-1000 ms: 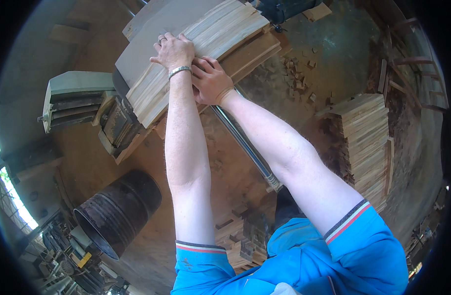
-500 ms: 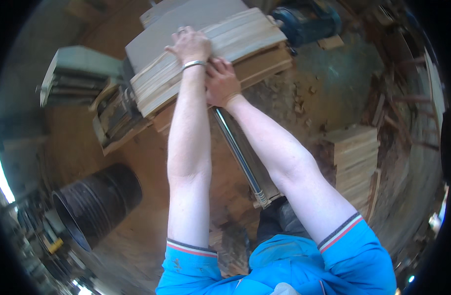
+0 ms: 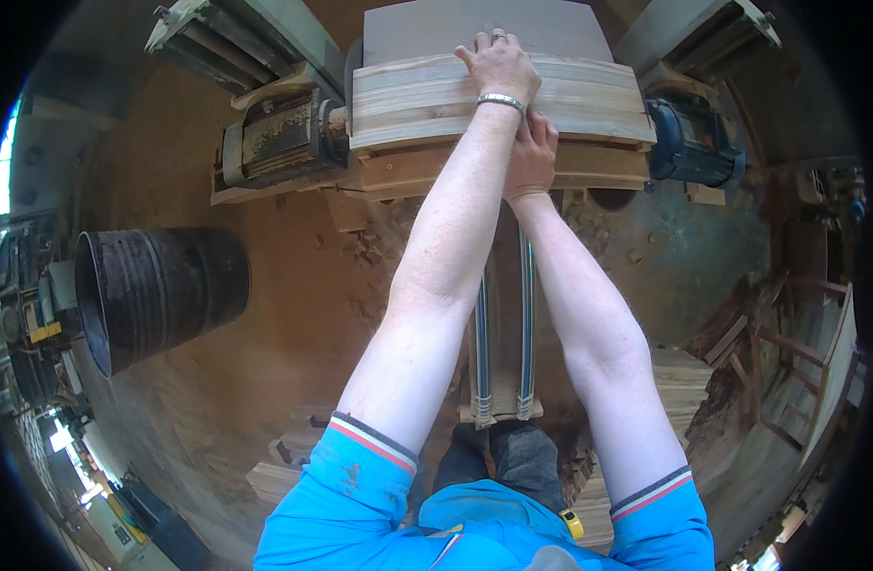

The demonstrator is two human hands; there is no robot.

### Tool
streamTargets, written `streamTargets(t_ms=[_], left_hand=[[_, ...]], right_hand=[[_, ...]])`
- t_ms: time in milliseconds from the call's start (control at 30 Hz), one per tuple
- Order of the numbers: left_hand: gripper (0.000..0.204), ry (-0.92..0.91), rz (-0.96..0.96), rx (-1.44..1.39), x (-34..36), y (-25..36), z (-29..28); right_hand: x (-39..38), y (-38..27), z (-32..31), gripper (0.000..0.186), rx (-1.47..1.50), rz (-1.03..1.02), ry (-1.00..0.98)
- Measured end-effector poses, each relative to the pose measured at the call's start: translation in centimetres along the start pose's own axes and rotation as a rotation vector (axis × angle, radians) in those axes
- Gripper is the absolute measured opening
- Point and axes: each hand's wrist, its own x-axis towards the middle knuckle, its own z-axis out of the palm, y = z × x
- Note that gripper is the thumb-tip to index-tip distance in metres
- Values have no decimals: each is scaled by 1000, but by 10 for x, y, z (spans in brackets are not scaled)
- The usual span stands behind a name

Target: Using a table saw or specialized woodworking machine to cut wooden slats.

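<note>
Several pale wooden boards (image 3: 408, 100) lie side by side on the machine's wooden table, against a broad light panel (image 3: 427, 29). My left hand (image 3: 506, 71) rests palm down on top of the boards near their middle, fingers spread, with a metal band at the wrist. Just below it, my right hand (image 3: 532, 157) presses against their near edge, its fingers stretched upward. Part of the right hand is hidden behind my left wrist. Beneath the boards runs a brown wooden front edge (image 3: 408, 171).
A motor dusted with chips (image 3: 279, 143) sits left of the boards, a blue motor (image 3: 694, 143) right. Two metal rails (image 3: 527, 314) run from the table toward me. A dark drum (image 3: 170, 295) lies at left; stacked wood (image 3: 679, 381) and a wooden frame (image 3: 798, 362) stand at right.
My view has turned, so the boards now lie nearly level across it and both rails show. Both hands stay on the boards in much the same pose.
</note>
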Motion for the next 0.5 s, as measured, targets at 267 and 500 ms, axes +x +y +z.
streamTargets(t_ms=[267, 500], left_hand=[[40, -8, -16, 15, 17, -3, 4], [40, -31, -12, -1, 22, -10, -5]], right_hand=[[13, 5, 12, 47, -7, -7, -7], [19, -2, 10, 46, 37, 15, -28]])
